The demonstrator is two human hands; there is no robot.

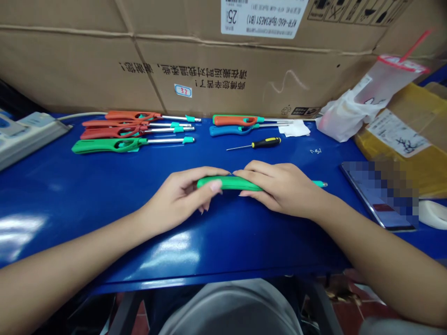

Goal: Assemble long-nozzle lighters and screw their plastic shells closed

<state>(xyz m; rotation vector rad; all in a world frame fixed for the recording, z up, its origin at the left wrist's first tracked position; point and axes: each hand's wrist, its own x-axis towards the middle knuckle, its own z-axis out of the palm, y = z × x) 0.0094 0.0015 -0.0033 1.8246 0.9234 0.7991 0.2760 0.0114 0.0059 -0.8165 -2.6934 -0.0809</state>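
Observation:
Between my two hands lies a green gas lighter [230,183], held just above the blue table. My left hand [186,190] grips the end of its handle, thumb on the near side and fingers behind. Wrapped over the handle's other part is my right hand [282,186], which hides the trigger area. The lighter's tip [320,184] shows beyond it on the right. Farther back, a black and yellow screwdriver [267,143] lies on the table. Behind that are an orange lighter [230,120] and a blue lighter [230,130].
Several orange and red lighters [115,130] and a green one [101,146] lie at the back left, near a white power strip [31,132]. A large cardboard box [104,88] stands behind. At right are a phone [370,195], a bagged drink cup [380,88] and a yellow-taped package [429,121].

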